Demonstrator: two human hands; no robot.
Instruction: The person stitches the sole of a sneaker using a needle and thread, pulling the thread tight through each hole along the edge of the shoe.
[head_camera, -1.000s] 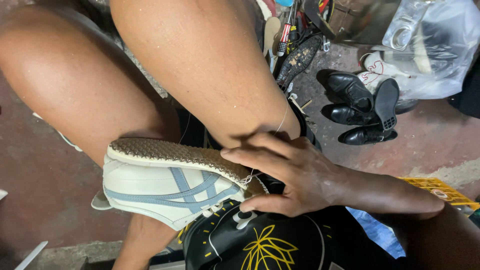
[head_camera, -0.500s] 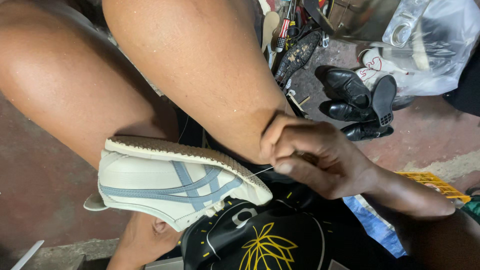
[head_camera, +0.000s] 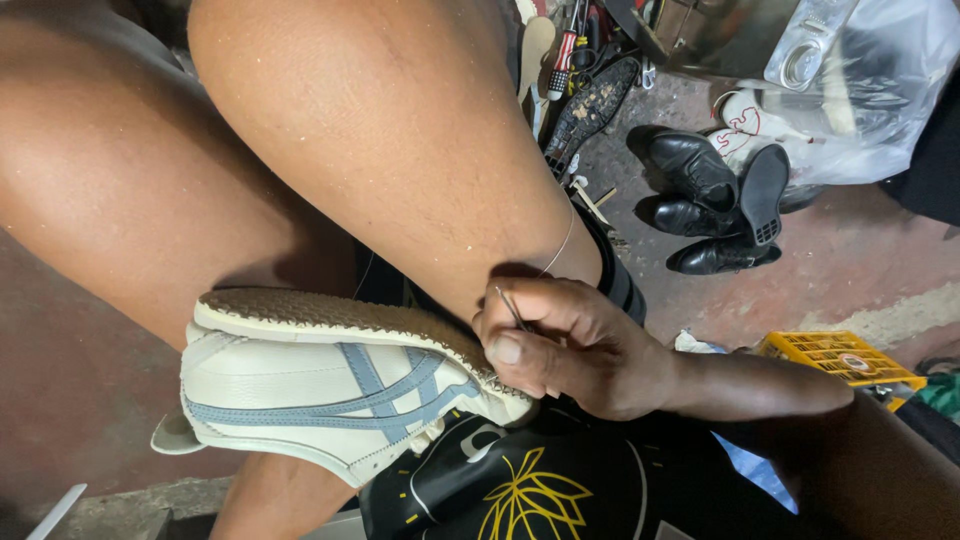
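The right hand (head_camera: 570, 355), fingers pinched shut, grips a thin needle (head_camera: 512, 308) against the cream sneaker's (head_camera: 330, 385) sole edge.

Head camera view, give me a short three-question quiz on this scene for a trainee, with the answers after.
1. True or false: the right hand pinches a thin needle at the edge of the sneaker.
2. Which way does the sneaker's sole face? A) up and away from the camera B) flat on the floor C) toward the yellow crate
3. What lies on the floor to the upper right of the hand?

Key
1. True; the needle sits between thumb and fingers, and a thread runs up from it.
2. A; the sneaker lies on its side between the legs.
3. Black dress shoes, near a clear plastic bag.
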